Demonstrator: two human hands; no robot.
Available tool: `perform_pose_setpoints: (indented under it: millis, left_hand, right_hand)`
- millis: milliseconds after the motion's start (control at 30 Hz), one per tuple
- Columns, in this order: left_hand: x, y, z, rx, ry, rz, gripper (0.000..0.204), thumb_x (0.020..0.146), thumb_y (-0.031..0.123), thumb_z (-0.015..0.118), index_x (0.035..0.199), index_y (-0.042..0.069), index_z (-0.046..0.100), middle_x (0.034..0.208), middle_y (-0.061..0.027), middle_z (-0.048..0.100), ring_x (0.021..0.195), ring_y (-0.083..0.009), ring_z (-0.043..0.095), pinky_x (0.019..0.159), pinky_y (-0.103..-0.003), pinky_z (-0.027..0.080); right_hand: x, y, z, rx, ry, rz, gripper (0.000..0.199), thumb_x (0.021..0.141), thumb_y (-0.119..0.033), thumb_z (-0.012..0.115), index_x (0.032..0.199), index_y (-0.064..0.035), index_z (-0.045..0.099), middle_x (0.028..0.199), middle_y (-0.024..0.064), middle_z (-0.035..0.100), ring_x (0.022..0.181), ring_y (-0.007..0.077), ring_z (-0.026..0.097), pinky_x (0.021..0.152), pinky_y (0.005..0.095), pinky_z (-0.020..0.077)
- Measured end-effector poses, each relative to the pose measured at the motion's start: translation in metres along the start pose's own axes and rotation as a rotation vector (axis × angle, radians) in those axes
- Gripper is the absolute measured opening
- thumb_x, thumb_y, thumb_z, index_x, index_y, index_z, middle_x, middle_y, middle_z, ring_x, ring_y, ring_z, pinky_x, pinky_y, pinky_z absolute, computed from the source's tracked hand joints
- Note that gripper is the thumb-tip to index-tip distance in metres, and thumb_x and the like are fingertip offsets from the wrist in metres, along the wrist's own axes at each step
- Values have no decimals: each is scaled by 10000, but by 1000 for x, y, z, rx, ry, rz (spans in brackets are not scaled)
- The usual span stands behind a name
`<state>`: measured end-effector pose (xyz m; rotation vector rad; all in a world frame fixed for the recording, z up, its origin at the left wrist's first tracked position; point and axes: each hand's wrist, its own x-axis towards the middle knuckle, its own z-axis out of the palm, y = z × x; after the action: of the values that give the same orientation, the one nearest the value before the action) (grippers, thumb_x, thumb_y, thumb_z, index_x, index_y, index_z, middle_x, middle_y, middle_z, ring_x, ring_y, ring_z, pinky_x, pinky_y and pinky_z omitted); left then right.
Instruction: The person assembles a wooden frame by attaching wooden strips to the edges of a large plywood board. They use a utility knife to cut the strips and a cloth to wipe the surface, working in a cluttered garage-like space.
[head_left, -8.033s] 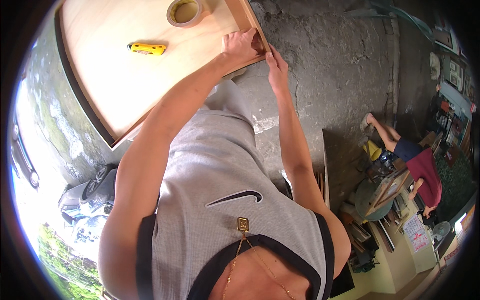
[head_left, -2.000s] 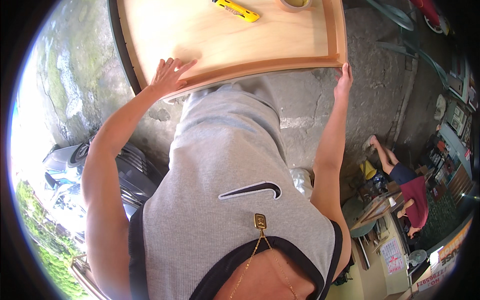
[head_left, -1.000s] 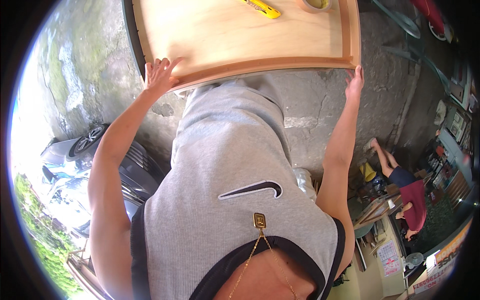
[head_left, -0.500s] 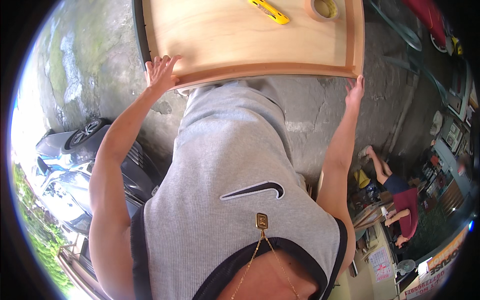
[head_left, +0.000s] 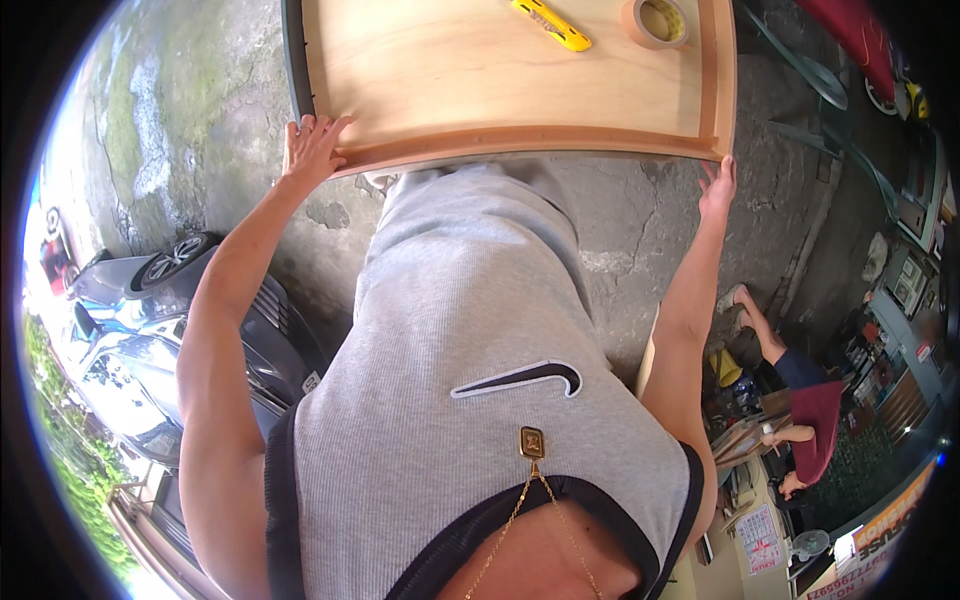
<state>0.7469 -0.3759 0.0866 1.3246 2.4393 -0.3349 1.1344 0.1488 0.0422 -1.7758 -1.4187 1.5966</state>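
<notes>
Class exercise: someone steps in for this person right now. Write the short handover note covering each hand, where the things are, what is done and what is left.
Left hand: open, palm against the near left corner of the framed wooden panel.
Right hand: open, fingers at the panel's near right corner.
On the panel: a yellow utility knife and a roll of tape, both loose near the far edge.
Done: both hands are set at the near corners.
Left: probably shifting or lifting the panel; keep it level, since the knife and tape could slide.
</notes>
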Motion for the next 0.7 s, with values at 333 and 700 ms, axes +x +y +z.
perform_pose_setpoints:
  millis: [333,700]
  left_hand:
    - [-3,-8,1,58,-44,31,745,653,267,781,1300,272,411,1044,-2,505,1037,-205,421,845,-402,294]
    - [3,-9,-4,79,-162,54,796,669,257,770,1349,253,357,1081,-19,507,1061,-218,420,888,-402,302]
  right_hand:
    - [-1,-1,0,-8,0,11,687,916,-473,490,1448,-122,236,1462,95,302,1198,267,474,1043,546,192]
    - [2,0,-3,-11,-14,20,722,901,-494,505,1451,-117,228,1460,88,302,1208,267,462,1050,553,171]
